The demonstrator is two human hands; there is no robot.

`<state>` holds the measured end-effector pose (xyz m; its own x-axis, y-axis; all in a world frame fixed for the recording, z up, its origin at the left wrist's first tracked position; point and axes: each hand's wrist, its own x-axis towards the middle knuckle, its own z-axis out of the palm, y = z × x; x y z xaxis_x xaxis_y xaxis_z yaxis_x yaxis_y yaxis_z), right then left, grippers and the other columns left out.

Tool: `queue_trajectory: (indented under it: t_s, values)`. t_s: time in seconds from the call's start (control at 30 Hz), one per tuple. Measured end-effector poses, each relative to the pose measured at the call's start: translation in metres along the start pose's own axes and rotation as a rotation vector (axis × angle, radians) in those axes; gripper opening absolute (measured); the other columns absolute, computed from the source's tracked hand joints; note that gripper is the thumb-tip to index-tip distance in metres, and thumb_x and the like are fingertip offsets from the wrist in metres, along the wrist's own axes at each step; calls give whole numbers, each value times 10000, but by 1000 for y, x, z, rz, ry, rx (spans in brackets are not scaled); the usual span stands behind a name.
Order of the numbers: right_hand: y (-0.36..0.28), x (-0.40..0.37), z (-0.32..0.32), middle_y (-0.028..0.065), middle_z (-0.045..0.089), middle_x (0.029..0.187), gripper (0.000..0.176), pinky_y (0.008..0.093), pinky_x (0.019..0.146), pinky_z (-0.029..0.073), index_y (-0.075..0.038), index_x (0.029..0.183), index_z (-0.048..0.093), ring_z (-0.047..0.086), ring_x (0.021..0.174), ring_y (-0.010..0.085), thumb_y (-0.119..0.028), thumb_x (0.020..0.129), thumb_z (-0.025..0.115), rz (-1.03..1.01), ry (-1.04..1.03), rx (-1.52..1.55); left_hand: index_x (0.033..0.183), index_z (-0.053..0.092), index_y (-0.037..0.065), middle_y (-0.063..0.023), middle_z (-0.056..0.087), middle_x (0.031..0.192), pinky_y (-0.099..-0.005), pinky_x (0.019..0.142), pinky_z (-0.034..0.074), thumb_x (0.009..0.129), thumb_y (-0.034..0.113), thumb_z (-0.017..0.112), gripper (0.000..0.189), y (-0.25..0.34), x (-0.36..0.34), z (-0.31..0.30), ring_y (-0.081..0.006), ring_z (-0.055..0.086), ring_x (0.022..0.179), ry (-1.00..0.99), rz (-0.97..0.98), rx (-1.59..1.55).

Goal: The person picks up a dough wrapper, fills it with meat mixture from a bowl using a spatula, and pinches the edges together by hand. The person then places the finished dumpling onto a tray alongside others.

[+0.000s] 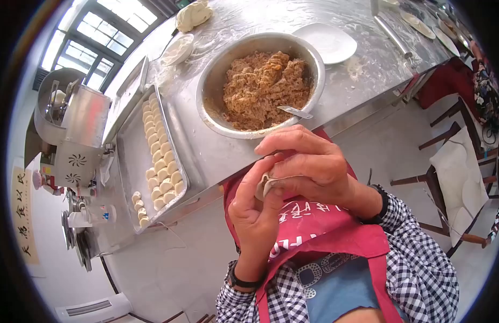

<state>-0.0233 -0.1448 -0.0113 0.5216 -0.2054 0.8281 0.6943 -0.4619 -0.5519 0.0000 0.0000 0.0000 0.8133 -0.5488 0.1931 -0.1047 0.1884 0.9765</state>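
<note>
In front of my apron, both hands are closed around a small pale dough wrapper (264,184), its folded edge showing between the fingers. My left hand (253,207) cups it from the left with the thumb raised against it. My right hand (320,168) comes over from the right, its fingers and thumb pinching the edge. Most of the dough is hidden by the fingers. Just beyond the hands stands a large metal bowl (202,107) of brown minced filling (260,89). A metal utensil handle (296,112) sticks out of the filling toward me.
A metal tray (135,180) at the left holds rows of cut dough pieces (162,153). Behind the bowl are a white plate (327,44), a dough lump (194,15) and a small bowl (178,49). A metal machine (77,124) stands far left, a chair (459,177) to the right.
</note>
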Motion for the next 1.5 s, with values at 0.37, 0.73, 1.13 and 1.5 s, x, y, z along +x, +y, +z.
queue_trajectory:
  t_s: [0.37, 0.73, 1.13, 1.5]
  values:
    - [0, 2, 0, 125, 598, 1051, 126, 315, 740, 492, -28, 743, 617, 598, 929, 243, -63, 659, 704, 14, -28, -28, 1221, 461, -53, -109, 559, 1137, -244, 866, 444, 847, -19, 555, 387, 3, 2, -1, -139, 545, 1022, -6, -66, 9]
    - [-2, 0, 5, 126, 599, 1051, 116, 322, 734, 492, -23, 746, 620, 601, 902, 238, -54, 664, 696, 20, 28, -37, 1209, 449, -50, -138, 549, 1135, -279, 865, 489, 866, 39, 554, 370, -1, 6, 1, -193, 572, 1004, 34, -176, -346]
    - [-2, 0, -2, 176, 578, 1076, 195, 334, 788, 496, 7, 818, 624, 595, 935, 266, -72, 668, 720, 0, -88, -54, 1211, 475, -61, -102, 576, 1104, -235, 823, 459, 860, 13, 565, 370, 0, 2, -2, -132, 557, 981, -29, 11, 221]
    - [0, -6, 2, 130, 600, 1058, 126, 332, 789, 486, -10, 777, 619, 596, 943, 254, -15, 664, 672, 64, -73, -4, 1231, 445, -57, -140, 548, 1165, -263, 868, 458, 852, -30, 534, 390, 2, 4, 3, -176, 550, 1045, 13, -27, 105]
